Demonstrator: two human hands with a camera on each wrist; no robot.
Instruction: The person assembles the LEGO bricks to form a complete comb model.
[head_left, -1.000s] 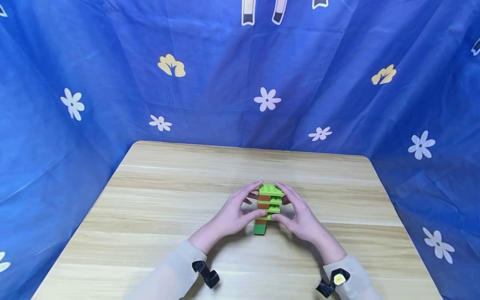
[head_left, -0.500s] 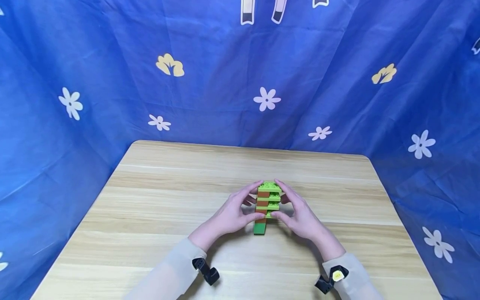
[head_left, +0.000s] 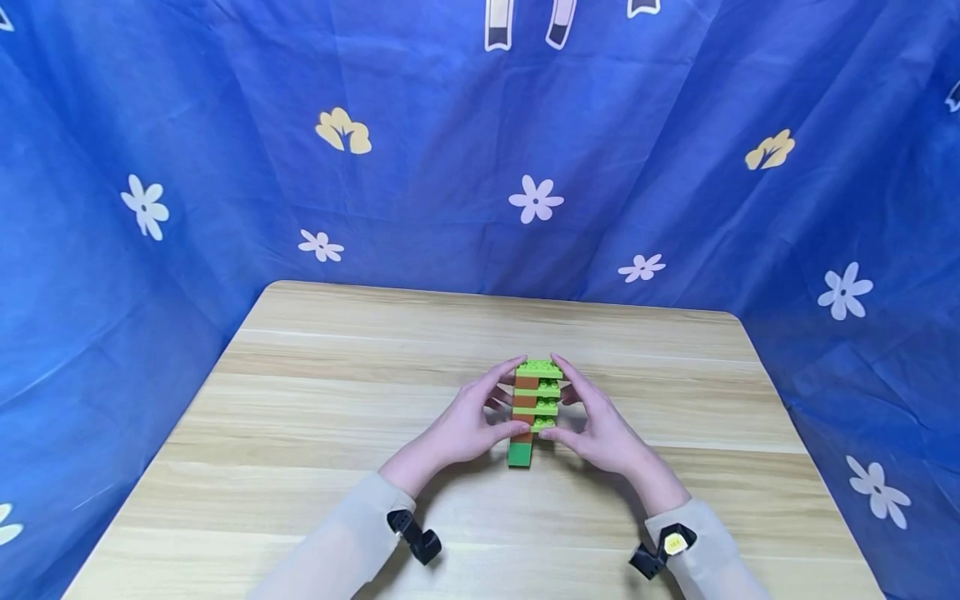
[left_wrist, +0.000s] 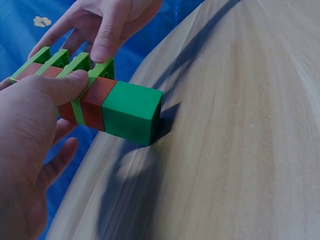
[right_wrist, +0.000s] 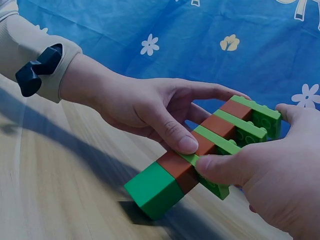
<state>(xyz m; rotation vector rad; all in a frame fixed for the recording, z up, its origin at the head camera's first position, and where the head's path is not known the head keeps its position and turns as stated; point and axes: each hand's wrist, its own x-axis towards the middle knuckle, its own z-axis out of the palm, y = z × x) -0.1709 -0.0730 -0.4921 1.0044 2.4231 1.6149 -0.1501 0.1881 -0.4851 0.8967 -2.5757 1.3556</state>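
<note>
Near the middle of the table stands a tower of toy building blocks [head_left: 525,404], brown bricks alternating with light green plates that stick out to the right. A dark green block [left_wrist: 132,107] forms its foot, at the tabletop. My left hand [head_left: 468,423] grips the tower from the left, thumb across the near face and index finger by the top. From the other side my right hand [head_left: 602,427] holds the light green plates, its thumb on a lower plate and its index finger at the top one. The far fingers are partly hidden behind the tower.
The pale wooden table [head_left: 337,350] has rounded far corners. Behind and along both sides hangs a blue cloth [head_left: 420,167] printed with flowers. Black cameras sit on the left cuff [head_left: 415,536] and the right cuff [head_left: 663,550].
The tower's top has tipped slightly away from me, so more of its near face shows. Both hands stay around it, with the index fingertips a little farther up.
</note>
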